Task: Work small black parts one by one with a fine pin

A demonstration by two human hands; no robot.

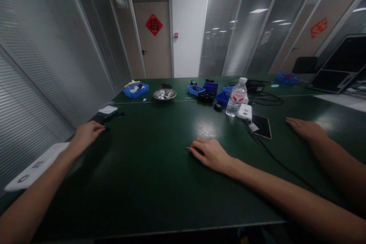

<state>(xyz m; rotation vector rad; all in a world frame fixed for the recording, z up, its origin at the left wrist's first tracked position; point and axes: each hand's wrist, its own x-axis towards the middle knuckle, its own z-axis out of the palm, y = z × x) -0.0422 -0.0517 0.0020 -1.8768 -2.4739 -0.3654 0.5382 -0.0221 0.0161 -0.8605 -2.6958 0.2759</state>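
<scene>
My left hand [87, 135] is at the left side of the table, with its fingers pinched at a small dark piece [106, 128] too blurred to name. Just beyond it lie a black tool-like object [111, 116] and a white sheet of paper [108, 109]. My right hand [210, 153] rests low over the middle of the table, thumb and fingers closed on a thin pale pin-like piece [187, 147] whose tip sticks out to the left. Further right, another person's hand [307, 129] lies flat on the table.
A metal bowl [165, 95] with small parts and a blue tray [136, 90] stand at the back. A water bottle [237, 97], a phone [261, 126] and a black cable [274, 158] lie to the right. A white box [37, 167] is at far left.
</scene>
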